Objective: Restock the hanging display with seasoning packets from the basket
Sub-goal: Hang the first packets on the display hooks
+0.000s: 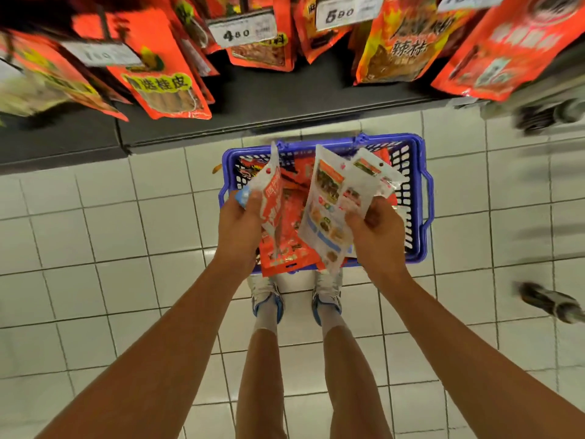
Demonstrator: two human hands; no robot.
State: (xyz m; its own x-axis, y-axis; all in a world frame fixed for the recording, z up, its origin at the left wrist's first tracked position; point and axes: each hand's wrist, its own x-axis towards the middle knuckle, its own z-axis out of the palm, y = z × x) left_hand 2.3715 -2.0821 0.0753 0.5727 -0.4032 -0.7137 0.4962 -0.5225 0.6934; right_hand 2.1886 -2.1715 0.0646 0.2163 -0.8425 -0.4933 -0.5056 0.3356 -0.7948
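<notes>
Left hand (240, 217): grip closed round a red-and-white seasoning packet (273, 198), thumb across its front, packet held upright and edge-on above the basket.
Right hand (375, 226): grip pinching white packets (329, 201), two at least, fanned apart at their tops; printed backs with food pictures face the camera.
Basket (422, 198): blue plastic, lattice walls, standing on the floor directly in front of the person's feet, just below both hands.
Basket contents: more red packets (292, 245) lying flat, one overhanging the near rim.
Hanging display (171, 83): rows of red and orange seasoning packets on pegs across the top of the view, above and beyond the basket.
Price tags: white tags on the peg ends, one reading 480 (242, 30), one reading 590 (345, 11); others too blurred to read.
Display base (285, 99): dark shelf under the hanging packets, meeting the floor just behind the basket.
Floor (95, 248): white square tiles with dark grout.
Shoes (266, 296): white with blue trim, toes touching or nearly touching the basket's near side.
Right edge: a blurred wheeled object (550, 112), not identifiable.
</notes>
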